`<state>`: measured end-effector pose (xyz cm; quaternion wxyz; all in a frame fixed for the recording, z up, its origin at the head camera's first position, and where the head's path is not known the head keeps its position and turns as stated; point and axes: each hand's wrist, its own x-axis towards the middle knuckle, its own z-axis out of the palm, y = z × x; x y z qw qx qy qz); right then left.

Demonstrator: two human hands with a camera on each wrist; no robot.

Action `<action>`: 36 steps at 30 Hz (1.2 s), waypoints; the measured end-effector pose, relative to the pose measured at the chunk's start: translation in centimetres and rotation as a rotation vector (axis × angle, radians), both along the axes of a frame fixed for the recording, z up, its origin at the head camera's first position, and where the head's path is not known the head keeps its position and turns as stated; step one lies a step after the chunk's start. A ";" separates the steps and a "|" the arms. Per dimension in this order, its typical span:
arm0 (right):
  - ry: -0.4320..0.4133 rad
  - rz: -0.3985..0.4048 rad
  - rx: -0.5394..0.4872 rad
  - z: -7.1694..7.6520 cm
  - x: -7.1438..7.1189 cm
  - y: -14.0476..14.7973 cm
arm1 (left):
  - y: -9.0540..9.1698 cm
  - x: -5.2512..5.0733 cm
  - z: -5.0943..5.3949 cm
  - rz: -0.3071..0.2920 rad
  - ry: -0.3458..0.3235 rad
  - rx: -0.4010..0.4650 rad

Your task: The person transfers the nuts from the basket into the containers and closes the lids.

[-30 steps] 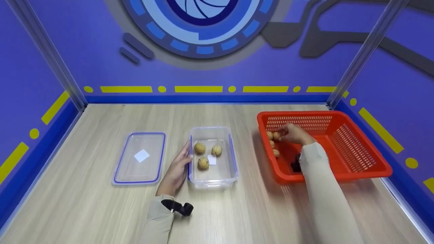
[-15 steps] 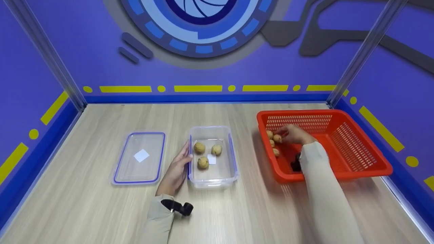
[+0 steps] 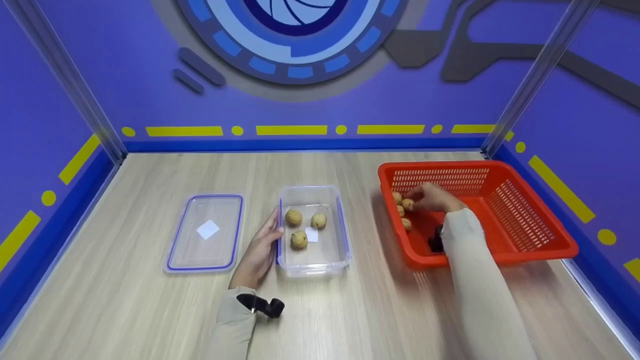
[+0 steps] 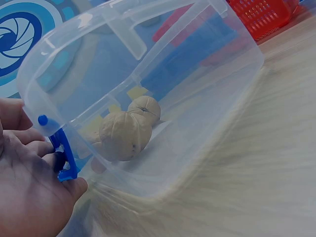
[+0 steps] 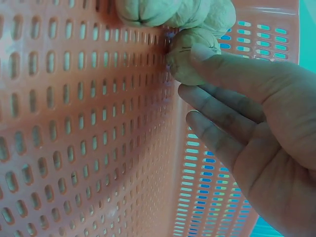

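My left hand (image 3: 260,250) rests along the left side of a clear plastic container (image 3: 330,255), its thumb near the rim. Close by in the left wrist view is a blue side latch (image 4: 66,153). Three walnuts lie in the container, one walnut (image 3: 299,240) nearest the front. Inside the red basket (image 3: 530,257), my right hand (image 3: 434,198) pinches a walnut (image 5: 185,59) between thumb and fingers. Other walnuts (image 3: 406,223) sit against the basket's left wall, beside the pinched one. The right fingertips are partly hidden in the head view.
Left of the container, a clear lid (image 3: 202,255) with a blue seal lies flat on the wooden table (image 3: 310,320). A white paper square (image 3: 208,229) shows on it, and another white square (image 3: 312,234) in the container. Blue-purple panels (image 3: 300,112) stand at the back and sides.
The walnut at my right fingertips has shifted slightly toward the front of the basket since a second ago. My left hand and the container look unchanged.
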<state>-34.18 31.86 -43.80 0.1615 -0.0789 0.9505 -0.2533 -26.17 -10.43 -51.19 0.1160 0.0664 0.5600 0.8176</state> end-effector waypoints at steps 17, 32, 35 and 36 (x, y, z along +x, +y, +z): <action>0.034 -0.018 -0.048 0.7 0.2 0.5 | 0.0 0.0 -0.1 -0.015 0.020 -0.019; 0.088 -0.007 -0.090 1.4 0.7 0.9 | 0.1 0.1 0.2 0.005 -0.011 -0.016; 0.093 -0.018 -0.083 1.7 0.8 1.2 | 0.1 0.1 0.2 0.008 -0.016 -0.011; 0.096 -0.024 -0.080 1.7 0.8 1.2 | 0.1 0.1 0.2 0.006 -0.015 -0.013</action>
